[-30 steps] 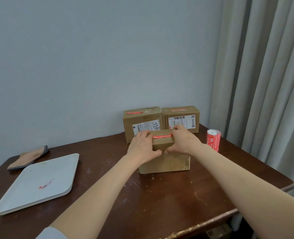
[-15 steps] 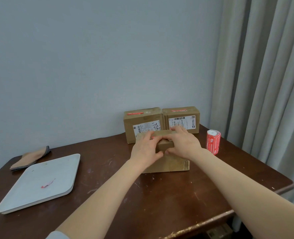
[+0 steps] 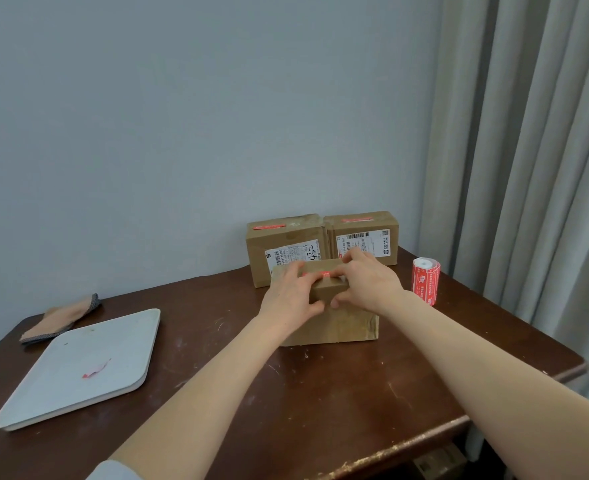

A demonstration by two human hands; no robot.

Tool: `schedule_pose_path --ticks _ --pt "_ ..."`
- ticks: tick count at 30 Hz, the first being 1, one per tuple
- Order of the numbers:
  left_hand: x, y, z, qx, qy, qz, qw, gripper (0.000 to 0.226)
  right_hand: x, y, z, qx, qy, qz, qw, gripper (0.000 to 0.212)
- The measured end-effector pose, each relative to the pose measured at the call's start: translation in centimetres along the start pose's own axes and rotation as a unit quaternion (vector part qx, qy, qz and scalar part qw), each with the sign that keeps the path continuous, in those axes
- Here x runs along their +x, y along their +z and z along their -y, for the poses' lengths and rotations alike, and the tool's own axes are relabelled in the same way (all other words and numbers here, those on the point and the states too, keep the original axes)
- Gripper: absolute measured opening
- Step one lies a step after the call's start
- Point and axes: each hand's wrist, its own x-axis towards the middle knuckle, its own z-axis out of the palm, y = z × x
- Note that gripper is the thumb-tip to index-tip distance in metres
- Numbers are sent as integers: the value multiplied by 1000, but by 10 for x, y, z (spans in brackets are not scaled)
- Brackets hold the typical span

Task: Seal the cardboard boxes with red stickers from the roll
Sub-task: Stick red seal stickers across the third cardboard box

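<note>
A brown cardboard box [image 3: 348, 323] stands at the middle of the table, in front of the others. A red sticker [image 3: 324, 274] lies across its top near the front edge, and only a short piece shows between my hands. My left hand [image 3: 291, 296] holds the box's top front edge, fingers on top and thumb on the front face. My right hand [image 3: 369, 285] holds the same edge from the right in the same way. The red sticker roll [image 3: 425, 280] stands upright to the right of the box, apart from my hands.
Two more cardboard boxes, the left one [image 3: 286, 237] and the right one [image 3: 365, 233], stand against the wall with red stickers on top. A white tray [image 3: 120, 334] holding a red paper scrap [image 3: 96, 369] lies at the left, a folded cloth [image 3: 61, 318] behind it. A curtain [image 3: 528, 168] hangs at the right.
My hands slid together along the sticker, covering it half a second ago. Now they have drawn slightly apart, and a short red piece shows between them. The box has stayed put.
</note>
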Motion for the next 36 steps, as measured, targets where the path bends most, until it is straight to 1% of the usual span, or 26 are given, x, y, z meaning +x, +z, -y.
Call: schedule_pose_path --ticks 5,8,12,19,24,27,31,36 --pt "2 -5 3 -15 -12 12 1000 59 -2 0 -3 17 13 -12 1000 63" --pt "1 -5 3 -8 -11 14 1000 59 -2 -1 -1 27 21 -6 999 63" --pt "-2 -4 5 20 -14 0 1000 59 -2 -1 -4 36 32 -7 999 66" --pt "-7 -6 7 38 -18 -20 999 59 -1 1 -5 56 50 -11 997 73" --pt "-4 -5 8 13 -33 -14 999 65 0 -2 -6 54 58 -4 997 74" --pt "-1 -5 9 14 -34 -14 999 69 1 -3 -5 30 37 -7 999 78" --pt "3 -8 6 39 1 -5 999 72 4 0 2 -26 -27 -7 999 81" --pt "8 -6 3 86 -4 31 996 74 6 7 7 -68 -31 -3 997 75"
